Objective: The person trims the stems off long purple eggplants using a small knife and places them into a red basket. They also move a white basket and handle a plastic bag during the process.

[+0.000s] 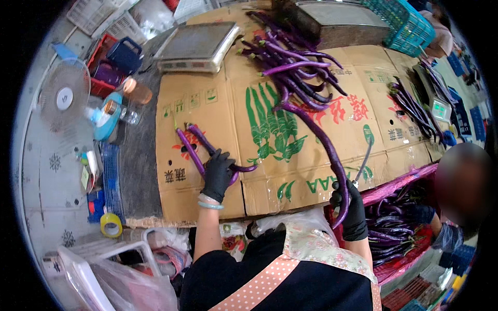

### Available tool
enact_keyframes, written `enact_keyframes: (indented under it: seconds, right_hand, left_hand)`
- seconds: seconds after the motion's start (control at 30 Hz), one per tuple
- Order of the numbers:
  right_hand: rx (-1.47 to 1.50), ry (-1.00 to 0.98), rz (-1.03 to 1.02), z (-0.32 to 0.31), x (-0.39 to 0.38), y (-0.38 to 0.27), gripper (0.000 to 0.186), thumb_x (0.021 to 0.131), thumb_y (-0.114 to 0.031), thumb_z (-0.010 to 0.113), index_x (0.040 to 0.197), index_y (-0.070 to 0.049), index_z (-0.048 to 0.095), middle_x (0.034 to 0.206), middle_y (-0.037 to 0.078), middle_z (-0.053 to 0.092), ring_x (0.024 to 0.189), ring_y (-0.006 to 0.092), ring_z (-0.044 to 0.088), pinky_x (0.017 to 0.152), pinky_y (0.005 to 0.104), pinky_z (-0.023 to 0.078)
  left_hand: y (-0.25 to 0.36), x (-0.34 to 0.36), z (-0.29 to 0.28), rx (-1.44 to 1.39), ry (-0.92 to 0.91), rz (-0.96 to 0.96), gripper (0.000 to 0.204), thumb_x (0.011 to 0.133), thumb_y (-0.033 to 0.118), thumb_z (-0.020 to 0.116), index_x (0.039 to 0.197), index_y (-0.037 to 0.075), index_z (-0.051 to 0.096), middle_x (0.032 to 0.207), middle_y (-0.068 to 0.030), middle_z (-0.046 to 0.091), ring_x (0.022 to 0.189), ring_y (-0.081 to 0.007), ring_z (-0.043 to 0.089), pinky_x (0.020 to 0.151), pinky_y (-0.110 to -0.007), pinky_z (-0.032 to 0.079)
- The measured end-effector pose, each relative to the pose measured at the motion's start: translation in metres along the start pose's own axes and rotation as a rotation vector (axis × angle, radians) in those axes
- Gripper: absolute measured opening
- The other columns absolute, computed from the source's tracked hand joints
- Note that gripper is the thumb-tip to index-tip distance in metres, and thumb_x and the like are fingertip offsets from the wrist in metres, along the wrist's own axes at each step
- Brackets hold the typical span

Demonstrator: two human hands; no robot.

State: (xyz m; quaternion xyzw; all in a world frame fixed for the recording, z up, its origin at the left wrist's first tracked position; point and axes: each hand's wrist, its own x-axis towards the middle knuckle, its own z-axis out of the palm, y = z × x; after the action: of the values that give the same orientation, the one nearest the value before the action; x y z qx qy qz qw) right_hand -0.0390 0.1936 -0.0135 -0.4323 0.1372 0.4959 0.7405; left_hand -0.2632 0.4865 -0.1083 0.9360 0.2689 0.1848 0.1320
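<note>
My left hand (218, 173), in a black glove, is closed over slim purple eggplants (192, 149) lying on the flattened cardboard (207, 111); their lower parts are partly hidden beneath it. My right hand (353, 210), gloved in black too, grips the lower end of a long curved purple eggplant (320, 137). The far end of this eggplant reaches the heap of eggplants (295, 67) at the back middle. A thin-bladed knife (366, 160) sticks up from the same hand, its blade pointing away from me.
A flat weighing scale (196, 44) stands at the back left. To the right lie more eggplants (410, 106), with a co-worker (461, 192) near them. A pink-lined crate (384, 236) of eggplants stands below the table edge. At left are a fan (64, 98) and bottles (129, 115).
</note>
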Motion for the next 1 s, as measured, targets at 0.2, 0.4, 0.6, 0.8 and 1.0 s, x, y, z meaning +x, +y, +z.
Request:
enact_keyframes:
  seconds: [0.2,0.4,0.6,0.8,1.0]
  right_hand:
    - [-0.076,-0.262,-0.077,0.003,-0.013,-0.003,0.046,0.080,-0.027,0.058,0.116,0.000,0.046,0.078,0.009,0.059,0.053,0.0131,0.054,0.045,0.0209,0.044]
    - [-0.138,-0.358,-0.063,-0.010,-0.027,-0.009,0.059,0.074,-0.028,0.064,0.119,0.004,0.044,0.074,0.010,0.059,0.051,0.0124,0.054,0.043,0.0213,0.043]
    - [-0.188,-0.477,-0.091,-0.009,-0.029,-0.014,0.059,0.072,-0.027,0.066,0.119,0.005,0.047,0.076,0.011,0.061,0.053,0.0138,0.056,0.045,0.0230,0.044]
    - [-0.642,-0.420,-0.006,0.011,-0.035,-0.035,0.046,0.077,-0.015,0.063,0.117,0.004,0.050,0.087,0.011,0.064,0.066,0.0123,0.057,0.060,0.0245,0.047]
    - [-0.570,-0.217,-0.174,0.011,-0.034,-0.030,0.048,0.080,-0.023,0.061,0.118,0.004,0.050,0.092,0.011,0.064,0.076,0.0122,0.055,0.068,0.0235,0.044]
  left_hand:
    - [-0.013,0.008,-0.017,-0.110,-0.143,0.013,0.017,0.063,0.015,0.069,0.077,0.007,0.067,0.071,-0.0090,0.061,0.073,-0.0276,0.058,0.068,-0.039,0.044]
    - [-0.003,0.016,-0.051,-0.185,-0.073,0.027,0.019,0.068,0.008,0.063,0.086,0.004,0.064,0.079,-0.0107,0.061,0.075,-0.0291,0.058,0.070,-0.038,0.045]
    - [0.074,0.062,-0.045,-0.586,-0.192,0.169,0.028,0.077,0.010,0.062,0.103,0.003,0.059,0.103,-0.0110,0.059,0.096,-0.0235,0.056,0.083,-0.033,0.043]
    - [0.137,0.089,0.009,-1.960,-0.479,-0.278,0.043,0.087,0.018,0.054,0.125,0.002,0.042,0.118,-0.0119,0.053,0.106,-0.0210,0.051,0.083,-0.034,0.046]
    - [0.167,0.130,0.012,-1.976,-0.033,-0.343,0.040,0.084,0.007,0.056,0.123,0.004,0.045,0.092,-0.0010,0.057,0.081,-0.0110,0.053,0.071,-0.025,0.044]
